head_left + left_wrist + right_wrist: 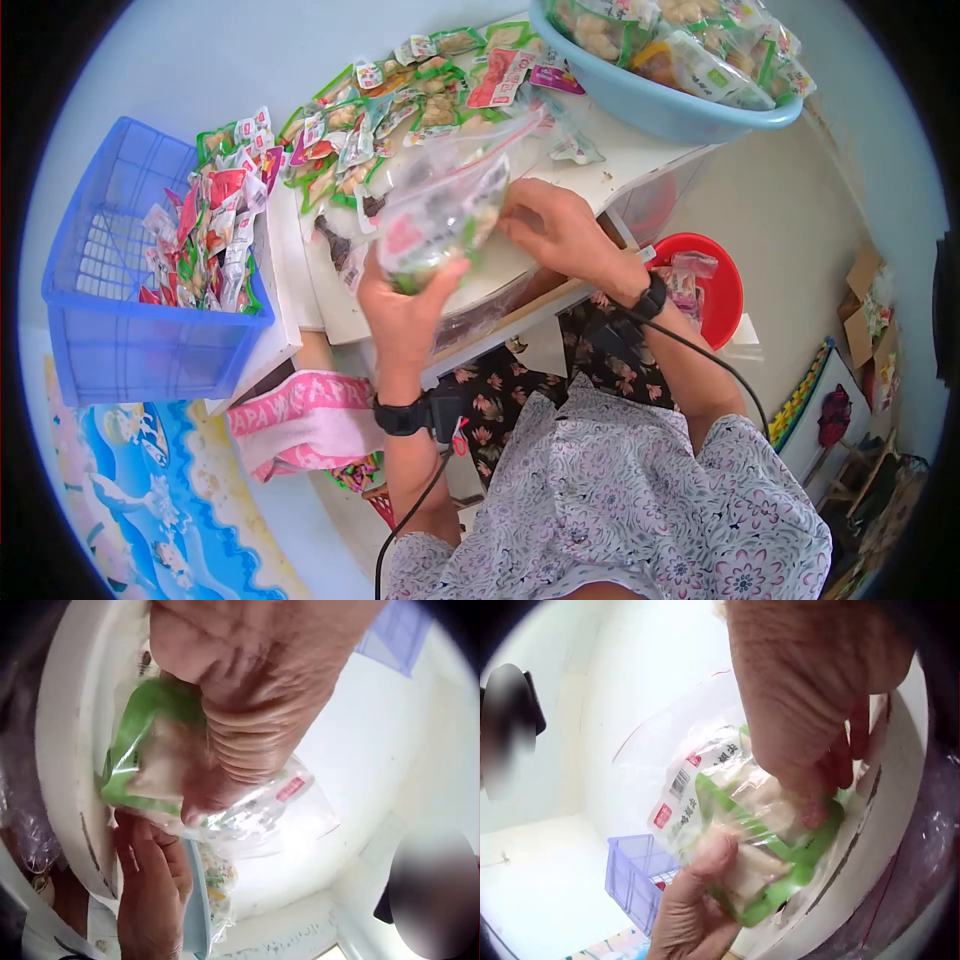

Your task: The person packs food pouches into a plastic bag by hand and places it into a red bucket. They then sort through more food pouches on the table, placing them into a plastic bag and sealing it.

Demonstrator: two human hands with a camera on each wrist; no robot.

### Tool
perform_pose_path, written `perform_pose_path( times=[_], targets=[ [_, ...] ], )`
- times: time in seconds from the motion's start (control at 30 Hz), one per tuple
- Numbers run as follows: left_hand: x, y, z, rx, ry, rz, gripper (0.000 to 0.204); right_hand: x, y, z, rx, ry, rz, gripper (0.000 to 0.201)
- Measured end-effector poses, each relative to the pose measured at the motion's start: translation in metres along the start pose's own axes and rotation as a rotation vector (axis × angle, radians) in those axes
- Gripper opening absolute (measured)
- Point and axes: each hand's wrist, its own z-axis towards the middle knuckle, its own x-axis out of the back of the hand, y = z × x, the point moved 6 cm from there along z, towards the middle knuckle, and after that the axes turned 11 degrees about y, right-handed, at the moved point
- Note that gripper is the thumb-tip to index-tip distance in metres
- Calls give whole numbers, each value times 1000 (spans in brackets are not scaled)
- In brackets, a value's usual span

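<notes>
My left hand point(405, 300) grips a clear zip bag point(440, 205) stuffed with green-and-white snack packets, holding it up above the white table point(640, 150). Its fingers point(240, 750) curl round the bag point(247, 806). My right hand point(550, 230) pinches the other side of the same bag point(727, 817), with its fingertips point(817, 810) pressed on a green packet inside. The bag's open top sticks up away from me.
Loose snack packets point(370, 120) cover the table's far side. A blue plastic basket point(120, 270) holding more packets stands at the left. A light blue basin point(660, 100) full of packets sits at the top right. A red tub point(715, 290) stands on the floor at right.
</notes>
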Motion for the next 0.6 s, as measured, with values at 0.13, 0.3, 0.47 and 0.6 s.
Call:
perform_pose_path(
  times=[0.13,0.3,0.47,0.6],
  targets=[
    [28,47,18,-58,190,-78,45,9,15,-3,-221,236,350,9],
    [16,71,50,-274,-17,554,33,8,22,-1,-248,286,425,11],
    [15,78,63,-126,-10,370,38,11,24,-7,-314,271,581,9],
    [3,77,62,-244,-8,526,40,9,28,-1,-349,217,590,9]
  ],
)
